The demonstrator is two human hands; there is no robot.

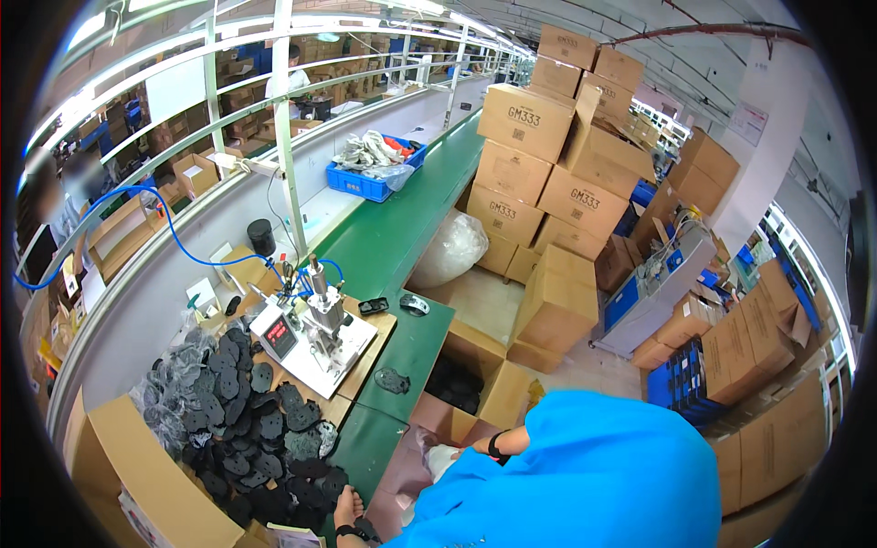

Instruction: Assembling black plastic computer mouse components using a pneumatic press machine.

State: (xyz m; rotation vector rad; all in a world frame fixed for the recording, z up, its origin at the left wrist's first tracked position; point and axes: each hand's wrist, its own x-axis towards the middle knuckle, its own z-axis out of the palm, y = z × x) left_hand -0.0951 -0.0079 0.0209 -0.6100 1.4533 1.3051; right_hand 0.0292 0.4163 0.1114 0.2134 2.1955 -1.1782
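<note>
Your right hand [477,447] is partly hidden by your blue garment [585,475]; its grip cannot be determined. Your left hand [348,505] curls beside black parts [265,425] heaped on the bench [370,443]; any hold is unclear. Bare green surface borders the bench's right edge.

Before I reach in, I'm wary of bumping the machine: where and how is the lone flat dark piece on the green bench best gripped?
Probably by its long edges, from above and the right: the dark piece lies flat, elongated and uncovered on the green bench, with the machine to its left.
</note>
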